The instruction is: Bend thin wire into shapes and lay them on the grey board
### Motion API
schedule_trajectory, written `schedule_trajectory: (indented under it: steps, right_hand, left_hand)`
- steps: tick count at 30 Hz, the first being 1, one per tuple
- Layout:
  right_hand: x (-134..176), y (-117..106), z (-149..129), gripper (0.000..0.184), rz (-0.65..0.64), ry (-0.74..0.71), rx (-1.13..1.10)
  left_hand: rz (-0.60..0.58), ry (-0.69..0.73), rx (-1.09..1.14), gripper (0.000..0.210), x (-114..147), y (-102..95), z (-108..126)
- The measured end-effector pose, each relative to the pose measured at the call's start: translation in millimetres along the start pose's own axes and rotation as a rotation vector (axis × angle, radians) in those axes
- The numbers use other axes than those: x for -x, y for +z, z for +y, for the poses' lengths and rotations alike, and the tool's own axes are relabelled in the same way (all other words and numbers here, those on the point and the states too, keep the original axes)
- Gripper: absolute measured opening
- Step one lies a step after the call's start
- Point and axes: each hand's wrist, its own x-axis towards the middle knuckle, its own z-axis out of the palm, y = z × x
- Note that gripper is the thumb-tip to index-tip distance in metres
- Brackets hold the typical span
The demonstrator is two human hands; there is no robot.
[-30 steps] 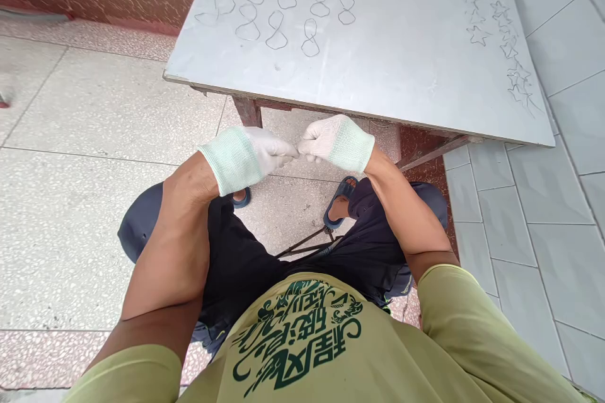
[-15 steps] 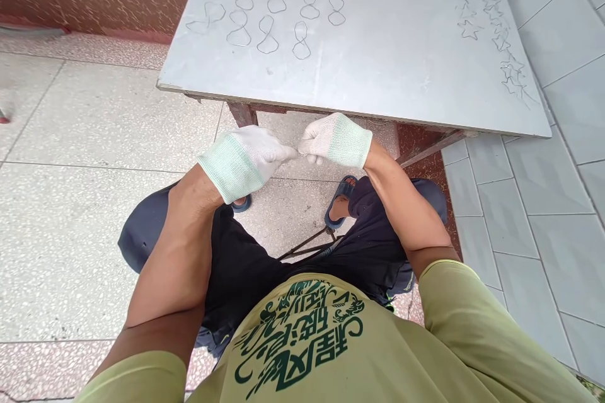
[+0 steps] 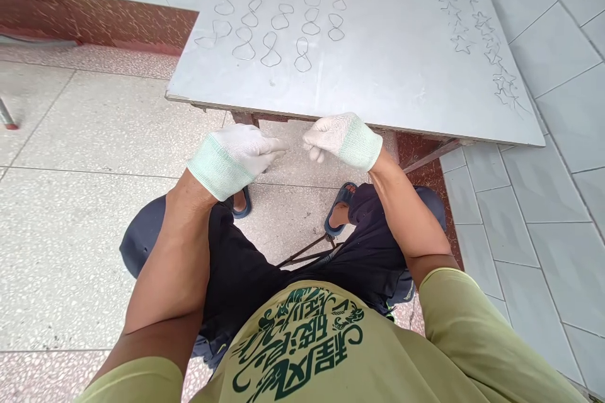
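Both hands wear white knit gloves with mint-green cuffs. My left hand (image 3: 243, 154) is in front of the table's near edge, its fingers pressed together and pointing right. Facing it across a small gap is my right hand (image 3: 338, 138), thumb and fingertips pinched and the other fingers curled. Anything between either set of fingertips is too thin or hidden to make out. On the table beyond lie several figure-eight wire shapes (image 3: 303, 54) in rows. Star-shaped wire pieces (image 3: 462, 45) lie in two columns toward the right.
The white tabletop (image 3: 378, 82) has its near edge just beyond my hands. A wooden leg (image 3: 428, 154) supports it. Grey wall tiles (image 3: 558, 195) flank the right side. Below are speckled floor tiles (image 3: 94, 233) and my slippered feet (image 3: 339, 211). A thin metal leg (image 3: 5, 114) stands far left.
My hands have moved apart: the fingertips met half a second ago, and now a gap separates them. The left shifted left, the right slightly right. The view has tilted a little.
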Motion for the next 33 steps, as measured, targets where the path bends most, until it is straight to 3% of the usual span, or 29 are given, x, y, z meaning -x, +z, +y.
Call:
schedule_trajectory:
  steps: [3, 8, 11, 22, 29, 33]
  right_hand:
    - [3.8, -1.1, -2.0, 0.03, -0.011, -0.028, 0.031]
    - [11.3, 4.5, -19.6, 0.027, 0.066, -0.015, 0.089]
    - [11.3, 13.3, -26.3, 0.033, 0.091, 0.018, 0.088]
    - [13.4, 21.3, -25.0, 0.04, 0.129, 0.027, 0.098]
    - [-0.8, 17.0, -9.3, 0.034, 0.049, 0.08, -0.116]
    - [-6.4, 7.1, -4.7, 0.05, 0.075, 0.064, -0.232]
  left_hand:
    - [-0.003, -0.004, -0.058, 0.041, 0.2, -0.1, 0.4]
    - [0.091, -0.026, -0.108, 0.042, -5.6, 3.3, 10.9]
    - [0.069, -0.078, -0.155, 0.046, -8.5, 3.0, 19.5]
    - [0.145, -0.1, -0.218, 0.054, -7.4, 6.8, 28.7]
    - [-0.008, -0.044, -0.248, 0.043, -7.8, -1.2, 20.2]
    - [-0.05, -0.015, -0.18, 0.04, -4.8, -5.5, 9.7]
